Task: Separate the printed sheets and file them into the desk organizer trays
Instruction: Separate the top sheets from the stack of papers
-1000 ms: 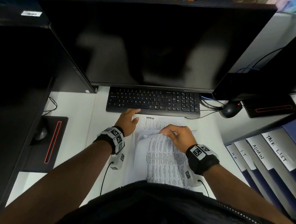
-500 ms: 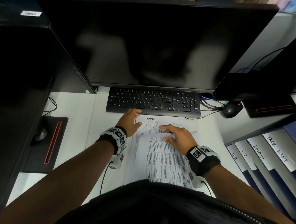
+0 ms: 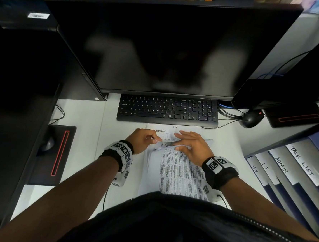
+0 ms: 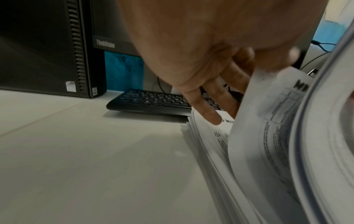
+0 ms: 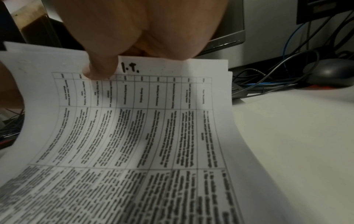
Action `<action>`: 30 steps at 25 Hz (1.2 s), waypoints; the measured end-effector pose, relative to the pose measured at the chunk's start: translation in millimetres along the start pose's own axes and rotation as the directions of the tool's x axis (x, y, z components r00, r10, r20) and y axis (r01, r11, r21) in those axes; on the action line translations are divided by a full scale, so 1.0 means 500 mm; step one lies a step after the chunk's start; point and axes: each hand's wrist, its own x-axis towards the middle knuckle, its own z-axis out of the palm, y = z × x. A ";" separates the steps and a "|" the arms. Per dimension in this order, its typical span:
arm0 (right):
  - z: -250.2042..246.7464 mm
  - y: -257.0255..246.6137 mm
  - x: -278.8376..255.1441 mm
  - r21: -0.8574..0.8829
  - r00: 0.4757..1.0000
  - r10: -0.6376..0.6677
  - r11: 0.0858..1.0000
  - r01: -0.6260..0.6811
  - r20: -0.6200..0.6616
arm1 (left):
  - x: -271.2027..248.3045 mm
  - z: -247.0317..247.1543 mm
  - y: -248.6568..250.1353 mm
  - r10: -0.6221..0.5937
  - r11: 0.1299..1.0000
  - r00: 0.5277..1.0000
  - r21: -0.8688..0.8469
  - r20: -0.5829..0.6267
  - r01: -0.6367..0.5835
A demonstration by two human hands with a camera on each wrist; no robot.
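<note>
White desk (image 3: pixel 80 119), dark monitor (image 3: pixel 168 46), dim rm.

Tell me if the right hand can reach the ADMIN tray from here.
Probably yes: the right hand holds the printed sheets, the ADMIN tray stands to its right, and only bare desk lies between.

Head view: we look steeply down from above the desk (image 3: pixel 84 120), facing the monitor (image 3: pixel 168 46) at frame top. Left wrist view: we sit low over the desk, facing the keyboard (image 4: pixel 153 101) at centre. Right wrist view: we hover very near the sheets (image 5: pixel 153 121). All three share the sheets; head and left wrist share the keyboard.
</note>
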 end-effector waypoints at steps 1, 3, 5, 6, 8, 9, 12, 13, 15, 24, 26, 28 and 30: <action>-0.001 -0.003 0.000 0.008 1.000 0.016 1.000 -0.016 0.019 | -0.002 -0.004 0.006 0.006 1.000 1.000 -0.007 0.015 -0.006; -0.007 -0.011 -0.001 0.029 0.999 0.034 0.999 -0.035 0.007 | -0.002 -0.012 0.019 0.027 0.999 1.000 -0.045 0.011 -0.026; -0.014 -0.020 -0.003 0.036 0.999 0.050 0.998 -0.050 -0.010 | 0.003 -0.012 0.020 0.007 1.000 0.996 -0.009 -0.094 -0.008; -0.017 -0.023 -0.005 0.034 0.998 0.065 0.997 -0.065 -0.007 | 0.009 -0.010 0.014 -0.021 0.997 0.985 0.064 -0.172 0.033; -0.019 -0.023 -0.009 0.030 0.997 0.082 0.996 -0.082 -0.003 | 0.021 -0.007 -0.004 -0.105 0.959 0.971 0.238 -0.215 0.156; -0.019 -0.023 -0.010 0.031 0.996 0.085 0.996 -0.085 0.002 | 0.024 -0.004 -0.012 -0.157 0.934 0.972 0.294 -0.176 0.204; -0.017 -0.021 -0.009 0.047 0.997 0.078 0.996 -0.078 -0.001 | 0.026 0.000 -0.018 -0.197 0.915 0.974 0.337 -0.112 0.224; -0.016 -0.021 -0.008 0.054 0.998 0.070 0.996 -0.069 -0.010 | 0.027 0.000 -0.015 -0.180 0.917 0.975 0.337 -0.129 0.214; -0.013 -0.018 -0.006 0.061 0.998 0.055 0.997 -0.054 -0.021 | 0.026 0.000 -0.008 -0.155 0.917 0.973 0.342 -0.169 0.205; -0.006 -0.009 -0.005 0.085 0.999 0.028 0.996 -0.025 -0.038 | 0.010 -0.001 0.012 -0.052 0.957 0.980 0.270 -0.190 0.103; -0.006 -0.010 -0.003 0.085 0.999 0.025 0.996 -0.021 -0.037 | 0.010 -0.001 0.020 -0.074 0.979 0.983 0.174 -0.169 0.104; -0.003 -0.009 0.000 0.079 0.999 0.000 0.997 0.003 -0.039 | 0.006 -0.003 0.026 -0.096 0.987 0.983 0.114 -0.156 0.115; 0.001 -0.006 0.003 0.085 0.999 -0.023 0.996 0.027 -0.045 | 0.000 -0.008 0.028 -0.080 0.992 0.983 0.080 -0.168 0.095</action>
